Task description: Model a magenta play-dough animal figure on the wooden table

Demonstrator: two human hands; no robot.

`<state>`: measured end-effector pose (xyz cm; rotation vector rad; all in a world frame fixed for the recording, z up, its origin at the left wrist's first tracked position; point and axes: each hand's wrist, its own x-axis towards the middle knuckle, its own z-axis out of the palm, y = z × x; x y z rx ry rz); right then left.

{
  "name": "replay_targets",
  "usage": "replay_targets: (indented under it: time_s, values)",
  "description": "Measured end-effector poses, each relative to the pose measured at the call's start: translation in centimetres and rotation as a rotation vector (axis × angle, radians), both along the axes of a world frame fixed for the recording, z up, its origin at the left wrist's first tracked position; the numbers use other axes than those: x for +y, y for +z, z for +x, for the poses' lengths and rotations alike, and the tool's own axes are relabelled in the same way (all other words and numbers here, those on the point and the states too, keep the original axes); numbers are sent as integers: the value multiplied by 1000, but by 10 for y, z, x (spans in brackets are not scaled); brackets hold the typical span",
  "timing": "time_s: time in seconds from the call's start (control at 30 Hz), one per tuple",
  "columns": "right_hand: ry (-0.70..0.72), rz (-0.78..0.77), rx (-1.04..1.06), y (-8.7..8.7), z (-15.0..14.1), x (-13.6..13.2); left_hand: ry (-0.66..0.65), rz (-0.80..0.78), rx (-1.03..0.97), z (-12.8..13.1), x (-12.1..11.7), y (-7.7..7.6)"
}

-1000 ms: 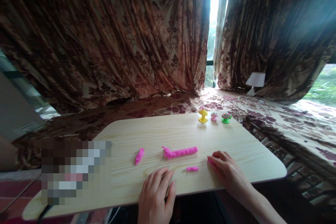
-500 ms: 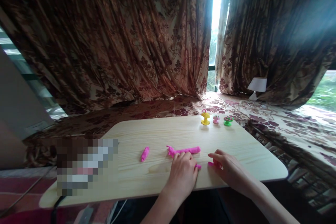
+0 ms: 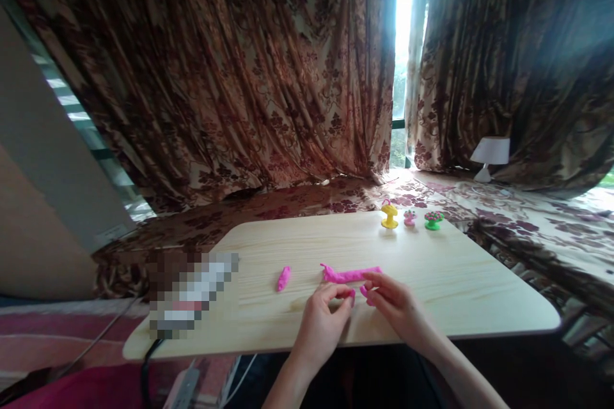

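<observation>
Between thumb and fingers, my left hand [image 3: 323, 319] pinches a small bit of pink modelling clay [image 3: 352, 293]. Close by on the right, my right hand [image 3: 396, 301] grips another small pink clay piece [image 3: 363, 292]; a narrow gap parts the two bits. Just beyond my fingers, a long pink clay roll [image 3: 350, 275] lies on the table, with a thin curled strand at its left end. A shorter pink clay lump [image 3: 284, 278] rests apart, to the left.
On the pale wooden table [image 3: 268, 243], a yellow mushroom-shaped figure [image 3: 389, 216], a small pink one [image 3: 409, 218] and a green one with dots [image 3: 433, 220] stand at the back right. A blurred-out object [image 3: 196, 297] occupies the left side. Behind are a lamp [image 3: 490, 152] and curtains.
My left hand has lifted off the table and now pinches its clay bit. My right hand has come left, close to it. The whole view has shifted, moving the scene rightward.
</observation>
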<state>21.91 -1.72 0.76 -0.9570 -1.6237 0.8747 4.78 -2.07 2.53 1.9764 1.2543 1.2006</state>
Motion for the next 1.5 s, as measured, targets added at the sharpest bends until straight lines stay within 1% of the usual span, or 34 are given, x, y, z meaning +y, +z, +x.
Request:
replay_targets:
  time_s: [0.1, 0.27, 0.4, 0.6, 0.87, 1.3, 1.5]
  values:
    - [25, -34, 65, -6, -1, 4, 7, -1, -18, 2, 2, -4]
    - [-9, -26, 85, -6, 1, 4, 25, 12, -12, 3, 0, -8]
    - [-83, 10, 19, -6, 0, 0, 15, 28, -12, 2, -1, -8]
    - [-84, 23, -98, -8, -3, -5, 18, 41, -3, 1, -1, -10]
    - [-148, 82, -189, -13, -6, -4, 46, 50, 37, 1, -2, -14]
    - [-187, 132, -256, -11, -7, -5, 82, 73, 72, 1, -4, -12]
    - [-205, 143, -282, -9, -7, -7, 75, 94, 127, 3, -8, -6]
